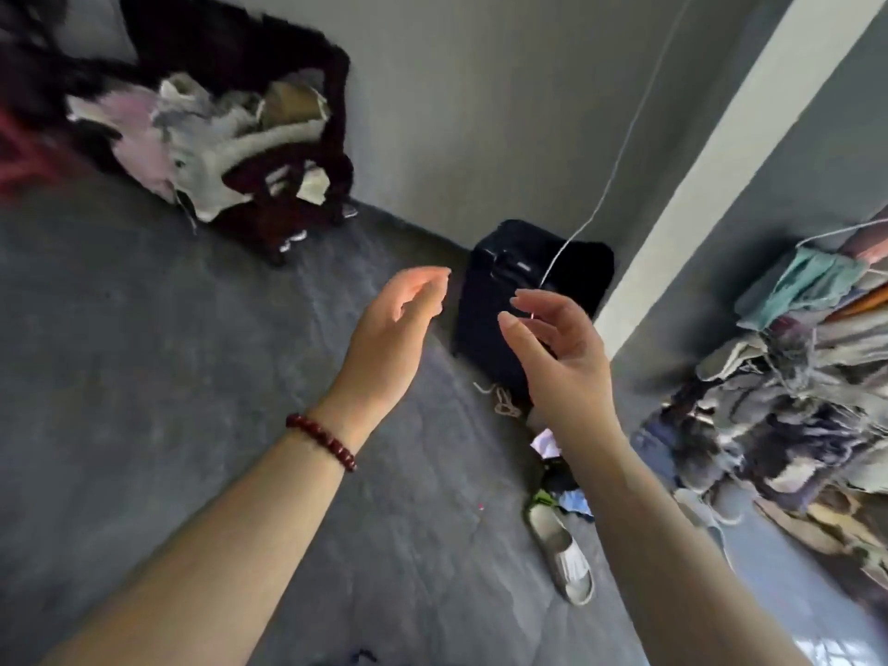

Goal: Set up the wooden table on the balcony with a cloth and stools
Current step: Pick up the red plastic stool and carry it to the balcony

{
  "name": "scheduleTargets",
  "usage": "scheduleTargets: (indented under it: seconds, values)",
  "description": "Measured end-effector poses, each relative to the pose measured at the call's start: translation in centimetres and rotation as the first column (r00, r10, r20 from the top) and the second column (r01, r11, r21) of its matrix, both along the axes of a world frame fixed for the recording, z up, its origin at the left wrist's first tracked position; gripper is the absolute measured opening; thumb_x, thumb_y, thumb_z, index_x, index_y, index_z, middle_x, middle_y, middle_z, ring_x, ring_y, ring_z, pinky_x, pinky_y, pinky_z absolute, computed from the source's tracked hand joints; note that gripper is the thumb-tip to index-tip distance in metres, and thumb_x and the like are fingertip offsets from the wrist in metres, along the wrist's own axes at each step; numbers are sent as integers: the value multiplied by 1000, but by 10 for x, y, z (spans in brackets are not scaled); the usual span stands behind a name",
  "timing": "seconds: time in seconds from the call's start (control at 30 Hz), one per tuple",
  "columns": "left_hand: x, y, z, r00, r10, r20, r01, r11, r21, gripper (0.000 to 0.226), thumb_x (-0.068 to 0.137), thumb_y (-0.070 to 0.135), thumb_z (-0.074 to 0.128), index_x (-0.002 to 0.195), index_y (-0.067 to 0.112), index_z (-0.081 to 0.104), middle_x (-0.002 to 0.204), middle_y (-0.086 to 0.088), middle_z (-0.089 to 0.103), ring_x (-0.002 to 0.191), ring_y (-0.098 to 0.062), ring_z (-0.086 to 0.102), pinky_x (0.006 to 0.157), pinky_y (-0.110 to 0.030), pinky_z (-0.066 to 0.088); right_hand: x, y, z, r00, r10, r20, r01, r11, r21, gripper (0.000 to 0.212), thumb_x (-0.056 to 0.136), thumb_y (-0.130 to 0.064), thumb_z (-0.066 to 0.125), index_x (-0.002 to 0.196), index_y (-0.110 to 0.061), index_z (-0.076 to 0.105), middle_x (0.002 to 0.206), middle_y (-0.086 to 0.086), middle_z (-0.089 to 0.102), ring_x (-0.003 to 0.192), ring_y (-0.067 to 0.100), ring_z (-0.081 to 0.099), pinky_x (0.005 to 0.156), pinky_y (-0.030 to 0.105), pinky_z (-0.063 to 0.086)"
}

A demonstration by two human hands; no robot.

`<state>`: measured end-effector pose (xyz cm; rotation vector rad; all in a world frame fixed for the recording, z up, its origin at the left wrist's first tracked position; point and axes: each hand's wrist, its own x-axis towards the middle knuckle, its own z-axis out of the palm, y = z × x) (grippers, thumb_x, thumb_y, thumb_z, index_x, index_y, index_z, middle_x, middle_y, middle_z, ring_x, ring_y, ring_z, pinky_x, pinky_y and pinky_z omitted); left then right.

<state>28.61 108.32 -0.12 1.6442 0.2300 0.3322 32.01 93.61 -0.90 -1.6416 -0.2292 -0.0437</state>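
White cord (600,204) is dangling into the loosely curled fingers of the right hand (562,358), pinched or not I cannot tell, while the left hand (389,338) is hovering spread and empty; with table, cloth and stools showing nowhere, easing the cord aside gently is looking wisest.

One head-worn view looks forward and down, close over the left grip (389,329) and right grip (552,348), toward floor (144,329) and wall (480,113).
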Motion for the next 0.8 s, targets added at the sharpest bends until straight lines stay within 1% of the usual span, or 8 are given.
scheduleTargets:
  seconds: [0.13,0.27,0.4,0.47,0.53,0.6,0.7,0.8]
  values:
    - [-9,58,2,988,152,-8,-152,988,-38,33,84,54,44,108,37,58,116,14,61,102,2,60,89,-25,44,12,68,-1,988,154,-2,-153,987,-48,21,83,-25,70,103,-24,63,107,-7,65,101,13,63,78,15,47]
    - [-15,111,-2,953,303,-21,-304,949,-89,20,97,35,43,111,30,57,117,8,60,99,2,58,84,-21,43,23,125,-3,957,289,1,-288,955,-73,24,83,-29,69,106,-26,62,109,-12,64,102,5,61,73,7,46]
    - [-16,163,-7,900,435,-37,-436,894,-106,26,96,36,43,115,27,57,117,9,59,100,3,58,85,-19,43,37,188,-7,914,405,-11,-404,910,-90,25,83,-29,69,107,-25,62,108,-12,63,98,3,61,71,6,47]
    - [-13,190,-9,866,498,-42,-499,858,-118,23,96,35,43,113,27,57,114,10,59,100,2,58,83,-19,42,47,226,-9,885,465,-25,-465,880,-97,25,83,-30,68,107,-25,62,107,-13,63,100,3,60,72,10,49]
    - [-7,220,-8,822,568,-32,-567,813,-134,19,97,31,43,108,27,57,111,9,60,95,0,58,76,-16,40,58,265,-9,846,533,-32,-533,842,-77,25,84,-27,69,107,-24,62,107,-13,62,100,4,59,72,8,49]
    - [0,249,-3,767,641,-18,-636,757,-149,16,98,26,43,103,26,57,106,8,60,89,-1,58,71,-13,41,71,304,-5,799,600,-33,-601,798,-48,25,83,-23,69,107,-21,62,108,-10,63,100,7,60,72,6,48]
    - [11,289,4,698,716,8,-707,690,-156,15,97,25,43,97,28,58,99,10,61,85,0,58,66,-5,43,91,359,2,729,685,-20,-685,729,-5,25,83,-18,70,106,-17,62,111,-2,65,100,12,60,73,10,49]
    - [25,322,7,631,776,9,-766,625,-147,15,96,28,45,97,28,59,102,9,62,91,-3,60,69,-9,43,112,404,6,660,752,8,-751,659,23,23,82,-13,70,104,-14,62,109,1,65,94,11,59,71,10,47]
